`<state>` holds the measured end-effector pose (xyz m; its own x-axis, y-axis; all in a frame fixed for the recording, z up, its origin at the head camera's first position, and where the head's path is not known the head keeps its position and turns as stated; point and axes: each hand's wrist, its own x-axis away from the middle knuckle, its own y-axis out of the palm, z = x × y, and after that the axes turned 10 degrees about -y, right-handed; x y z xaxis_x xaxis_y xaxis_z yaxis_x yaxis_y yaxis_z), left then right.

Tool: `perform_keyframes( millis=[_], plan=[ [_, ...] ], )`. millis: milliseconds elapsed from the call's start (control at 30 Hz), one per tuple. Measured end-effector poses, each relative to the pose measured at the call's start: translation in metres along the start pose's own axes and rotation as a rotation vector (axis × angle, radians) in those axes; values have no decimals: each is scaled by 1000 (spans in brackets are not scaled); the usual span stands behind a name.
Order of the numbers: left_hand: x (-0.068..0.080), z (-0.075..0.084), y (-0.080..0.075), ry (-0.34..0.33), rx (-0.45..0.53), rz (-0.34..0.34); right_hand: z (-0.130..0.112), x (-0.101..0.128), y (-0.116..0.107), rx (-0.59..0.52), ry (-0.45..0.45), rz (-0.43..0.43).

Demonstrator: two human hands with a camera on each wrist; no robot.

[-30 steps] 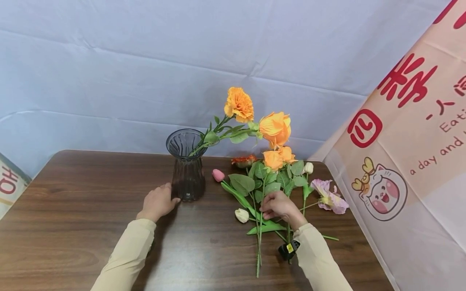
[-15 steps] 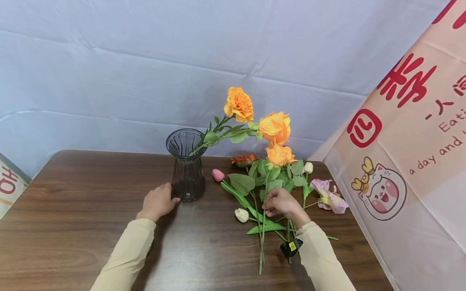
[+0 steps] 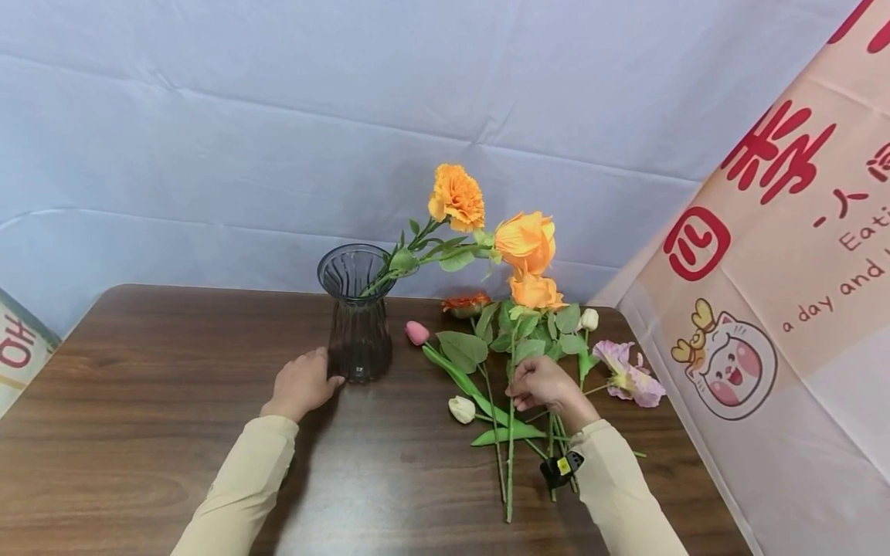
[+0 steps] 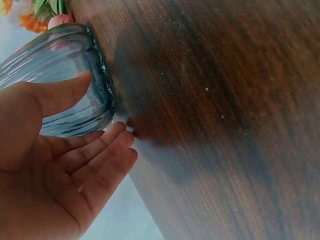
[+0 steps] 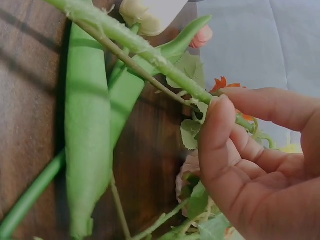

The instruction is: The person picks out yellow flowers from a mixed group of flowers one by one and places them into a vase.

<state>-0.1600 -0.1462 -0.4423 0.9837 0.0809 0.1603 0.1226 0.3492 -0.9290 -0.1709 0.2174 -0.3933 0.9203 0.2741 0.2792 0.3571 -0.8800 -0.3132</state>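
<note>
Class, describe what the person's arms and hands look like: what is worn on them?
The left sleeve and right sleeve are pale cream, long and lightly creased. A small black device with a yellow label shows at the right cuff. The left hand and right hand are ungloved.

Free lane between vase (image 3: 359,344) and white tulip (image 3: 462,410), pink tulip (image 3: 417,333) in the way farther back.
</note>
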Motion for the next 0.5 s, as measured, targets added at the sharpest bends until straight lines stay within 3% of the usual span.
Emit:
perform_keyframes(
  millis=[500],
  plan=[
    [0,0,0,2,-8,9,-18,6,-16,-31,9,-52]
  ],
)
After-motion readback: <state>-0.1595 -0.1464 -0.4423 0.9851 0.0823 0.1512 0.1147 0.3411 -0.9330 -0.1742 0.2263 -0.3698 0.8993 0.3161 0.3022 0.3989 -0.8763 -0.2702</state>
